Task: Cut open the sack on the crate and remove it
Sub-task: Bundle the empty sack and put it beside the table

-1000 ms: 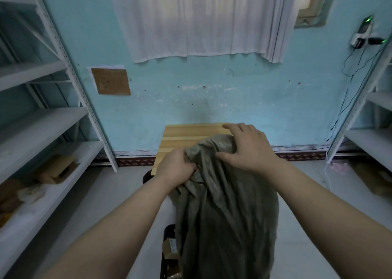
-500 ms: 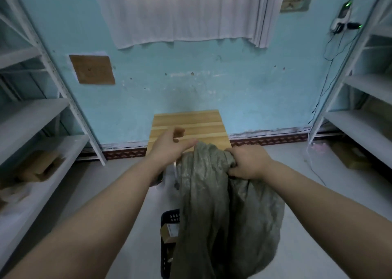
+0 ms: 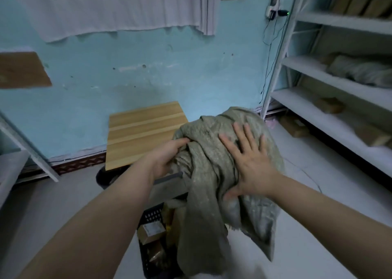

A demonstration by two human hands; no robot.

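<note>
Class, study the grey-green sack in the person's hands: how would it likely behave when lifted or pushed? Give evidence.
Probably floppy: the sack hangs in deep folds below the left hand, which bunches it. Likely light for its size: it looks collapsed and empty. It would probably yield rather than slide, since the flat right hand presses into soft folds.

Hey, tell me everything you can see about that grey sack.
The sack is grey-green, looks coarsely woven, limp and heavily crumpled. Its top is bunched; its lower end hangs over the black crate. The left hand grips a fold on its left side; the right hand lies flat and open on its front.
</note>
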